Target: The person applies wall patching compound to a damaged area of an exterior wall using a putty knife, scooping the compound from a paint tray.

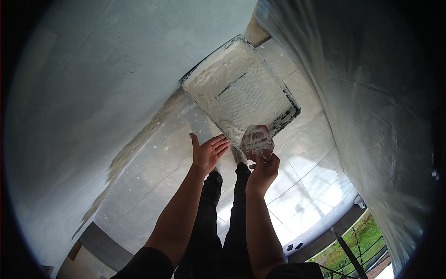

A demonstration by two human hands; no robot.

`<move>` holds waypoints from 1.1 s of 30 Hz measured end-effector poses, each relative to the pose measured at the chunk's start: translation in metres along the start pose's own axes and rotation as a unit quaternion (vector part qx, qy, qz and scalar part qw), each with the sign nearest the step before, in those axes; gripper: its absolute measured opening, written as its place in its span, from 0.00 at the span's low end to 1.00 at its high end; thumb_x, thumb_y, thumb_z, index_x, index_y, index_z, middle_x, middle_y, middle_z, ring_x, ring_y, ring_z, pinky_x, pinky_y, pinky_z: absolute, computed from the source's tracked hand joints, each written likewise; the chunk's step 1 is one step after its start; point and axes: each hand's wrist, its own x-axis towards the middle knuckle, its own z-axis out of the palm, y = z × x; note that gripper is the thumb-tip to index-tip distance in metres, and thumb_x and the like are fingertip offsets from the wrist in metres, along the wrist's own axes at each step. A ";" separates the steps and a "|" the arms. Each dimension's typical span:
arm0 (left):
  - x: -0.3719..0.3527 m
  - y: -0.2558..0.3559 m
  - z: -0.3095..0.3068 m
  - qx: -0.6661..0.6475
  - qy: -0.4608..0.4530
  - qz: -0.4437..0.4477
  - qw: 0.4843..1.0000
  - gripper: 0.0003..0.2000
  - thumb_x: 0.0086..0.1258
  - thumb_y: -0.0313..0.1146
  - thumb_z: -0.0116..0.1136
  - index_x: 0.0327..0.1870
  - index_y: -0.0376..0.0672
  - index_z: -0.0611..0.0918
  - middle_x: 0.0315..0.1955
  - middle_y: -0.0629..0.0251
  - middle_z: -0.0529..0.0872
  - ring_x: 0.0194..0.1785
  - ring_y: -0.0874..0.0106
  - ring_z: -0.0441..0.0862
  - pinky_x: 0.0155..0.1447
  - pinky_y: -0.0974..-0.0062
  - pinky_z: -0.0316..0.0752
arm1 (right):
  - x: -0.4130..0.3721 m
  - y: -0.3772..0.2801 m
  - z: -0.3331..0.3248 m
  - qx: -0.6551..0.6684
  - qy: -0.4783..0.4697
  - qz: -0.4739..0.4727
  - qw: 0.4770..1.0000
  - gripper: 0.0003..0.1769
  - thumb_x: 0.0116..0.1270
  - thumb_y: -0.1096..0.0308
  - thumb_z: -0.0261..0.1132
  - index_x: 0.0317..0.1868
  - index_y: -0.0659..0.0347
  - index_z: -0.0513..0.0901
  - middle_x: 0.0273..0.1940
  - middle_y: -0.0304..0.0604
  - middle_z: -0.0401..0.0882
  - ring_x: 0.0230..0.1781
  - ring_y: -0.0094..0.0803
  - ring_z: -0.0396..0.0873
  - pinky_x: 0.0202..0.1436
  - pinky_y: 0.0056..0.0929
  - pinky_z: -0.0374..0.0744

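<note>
Two items at hand: a paint tray (289, 117) and a flat plate (251, 145). Clock positions taken from the centre of view.

Tray: between 12 and 1 o'clock, set askew, seen over the tiled floor (162, 172); cannot tell what bears it. Roughly rectangular, dark rim smeared white. Inside, an off-white paste (253, 95) coats the bottom: lumpy toward the 11 o'clock side, combed into short ridges at the middle, with one thin dark streak crossing it. Dark patches show through along the wall on the 4 o'clock side.

Plate: at 3 o'clock, close to centre, overlapping the tray's nearest corner in view. Reddish brown, angular outline, streaked white. Contact with the tray cannot be told.

Right hand (264, 174): 4 o'clock, clamped on the plate's lower edge, thumb and fingers pinched together.

Left hand (208, 153): 8 o'clock, wide open, thumb spread from the extended fingers, nothing held. Fingertips at the tray's near edge; touching or just beside, cannot tell.

Surroundings: pale wall (93, 107) at 9 to 10 o'clock; translucent sheeting (371, 125) at 3; grass (367, 235) at 4; dark-clad legs (239, 200) at 6.
</note>
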 end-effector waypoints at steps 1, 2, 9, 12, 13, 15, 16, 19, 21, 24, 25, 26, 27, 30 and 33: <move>0.000 0.000 0.000 0.004 0.009 0.003 1.000 0.65 0.59 0.86 0.22 0.72 0.19 0.58 0.74 0.33 0.57 0.79 0.47 0.53 0.83 0.52 0.47 | 0.002 0.000 0.005 0.101 0.008 0.132 0.986 0.15 0.71 0.72 0.65 0.55 0.66 0.74 0.41 0.42 0.82 0.41 0.32 0.84 0.41 0.30 0.80; 0.000 0.001 0.001 0.006 0.009 0.004 1.000 0.65 0.59 0.86 0.22 0.72 0.19 0.58 0.74 0.33 0.57 0.79 0.47 0.53 0.83 0.52 0.47 | 0.001 0.001 0.010 0.198 0.016 0.260 0.945 0.16 0.72 0.71 0.65 0.55 0.66 0.72 0.41 0.43 0.82 0.42 0.31 0.84 0.40 0.30 0.79; 0.004 0.000 -0.007 -0.024 0.003 -0.031 0.999 0.65 0.58 0.87 0.18 0.73 0.24 0.63 0.72 0.43 0.65 0.74 0.52 0.65 0.78 0.56 0.55 | -0.026 0.033 0.054 0.350 -0.008 0.358 0.866 0.14 0.70 0.72 0.65 0.53 0.66 0.75 0.44 0.47 0.83 0.36 0.35 0.85 0.34 0.30 0.78; 0.003 0.002 -0.005 -0.067 0.019 -0.053 0.996 0.65 0.57 0.88 0.19 0.73 0.26 0.64 0.72 0.45 0.66 0.74 0.53 0.64 0.78 0.56 0.55 | -0.037 0.042 0.054 0.349 -0.010 0.389 0.852 0.11 0.72 0.73 0.62 0.53 0.61 0.75 0.45 0.43 0.83 0.38 0.32 0.84 0.37 0.31 0.81; 0.003 0.002 -0.005 -0.086 0.026 -0.057 0.994 0.65 0.56 0.88 0.19 0.74 0.27 0.63 0.72 0.45 0.67 0.75 0.53 0.63 0.79 0.56 0.54 | -0.041 0.043 0.050 0.349 -0.009 0.389 0.853 0.11 0.72 0.73 0.62 0.53 0.61 0.75 0.45 0.43 0.83 0.38 0.32 0.84 0.37 0.31 0.81; 0.002 0.001 -0.013 -0.076 -0.004 -0.059 0.995 0.66 0.56 0.88 0.19 0.74 0.26 0.62 0.73 0.44 0.65 0.76 0.52 0.61 0.79 0.55 0.53 | -0.052 0.043 0.039 0.343 -0.039 0.398 0.850 0.10 0.72 0.74 0.61 0.51 0.62 0.75 0.43 0.44 0.83 0.36 0.32 0.84 0.36 0.30 0.82; 0.003 0.000 -0.016 -0.065 -0.035 -0.058 0.996 0.66 0.56 0.88 0.19 0.74 0.25 0.61 0.73 0.43 0.64 0.77 0.51 0.60 0.80 0.55 0.51 | -0.057 0.039 0.030 0.343 -0.039 0.397 0.851 0.10 0.72 0.74 0.61 0.51 0.62 0.75 0.43 0.44 0.83 0.36 0.32 0.84 0.36 0.30 0.82; 0.005 -0.003 -0.017 -0.005 -0.017 -0.023 1.000 0.67 0.56 0.88 0.19 0.75 0.23 0.57 0.75 0.40 0.61 0.79 0.50 0.55 0.81 0.54 0.48 | -0.060 0.024 -0.004 0.326 -0.060 0.424 0.843 0.08 0.72 0.74 0.59 0.50 0.62 0.75 0.39 0.44 0.83 0.34 0.32 0.84 0.34 0.29 0.82; 0.002 -0.003 -0.007 -0.022 -0.006 -0.020 1.000 0.67 0.56 0.88 0.19 0.75 0.22 0.56 0.75 0.39 0.59 0.80 0.51 0.55 0.82 0.54 0.47 | -0.047 0.019 -0.028 0.288 -0.041 0.340 0.894 0.09 0.71 0.72 0.58 0.49 0.63 0.75 0.36 0.44 0.82 0.32 0.31 0.83 0.32 0.29 0.81; 0.000 -0.004 -0.001 -0.035 0.009 -0.012 0.999 0.67 0.57 0.87 0.19 0.75 0.22 0.55 0.75 0.38 0.58 0.80 0.51 0.54 0.82 0.54 0.46 | -0.016 0.013 -0.050 0.109 -0.050 0.233 0.965 0.10 0.70 0.71 0.58 0.49 0.66 0.74 0.36 0.45 0.81 0.30 0.29 0.82 0.27 0.26 0.80; -0.001 -0.005 0.000 -0.029 0.010 -0.010 0.999 0.67 0.57 0.87 0.19 0.75 0.22 0.55 0.75 0.38 0.59 0.80 0.51 0.55 0.82 0.54 0.46 | -0.008 0.017 -0.053 0.073 -0.053 0.214 0.973 0.10 0.70 0.72 0.58 0.49 0.66 0.75 0.36 0.44 0.81 0.29 0.28 0.82 0.24 0.25 0.80; -0.001 -0.006 -0.002 -0.030 0.010 -0.008 0.999 0.67 0.57 0.87 0.19 0.75 0.22 0.55 0.75 0.38 0.59 0.80 0.51 0.55 0.82 0.54 0.46 | -0.001 0.022 -0.054 0.051 -0.070 0.220 0.972 0.09 0.70 0.73 0.58 0.49 0.66 0.75 0.35 0.44 0.81 0.29 0.28 0.82 0.23 0.25 0.80; 0.000 -0.007 -0.002 -0.029 0.005 -0.006 1.000 0.66 0.57 0.87 0.20 0.76 0.23 0.54 0.75 0.38 0.58 0.80 0.50 0.53 0.82 0.53 0.46 | 0.005 0.025 -0.055 0.030 -0.086 0.225 0.970 0.09 0.70 0.75 0.58 0.49 0.66 0.75 0.35 0.43 0.81 0.28 0.27 0.82 0.22 0.25 0.80; 0.000 -0.010 -0.004 -0.026 0.003 0.001 1.000 0.66 0.57 0.87 0.22 0.76 0.23 0.53 0.75 0.37 0.57 0.80 0.50 0.52 0.82 0.52 0.47 | 0.004 0.028 -0.043 0.026 -0.101 0.180 0.978 0.09 0.71 0.73 0.61 0.47 0.69 0.76 0.30 0.43 0.80 0.22 0.25 0.80 0.22 0.21 0.77; -0.001 -0.011 -0.004 -0.026 0.000 0.004 1.000 0.66 0.57 0.87 0.21 0.76 0.23 0.54 0.75 0.37 0.57 0.80 0.50 0.53 0.82 0.53 0.47 | 0.003 0.043 -0.033 -0.010 -0.140 0.175 0.974 0.10 0.70 0.73 0.62 0.48 0.70 0.76 0.29 0.41 0.80 0.23 0.25 0.81 0.21 0.21 0.77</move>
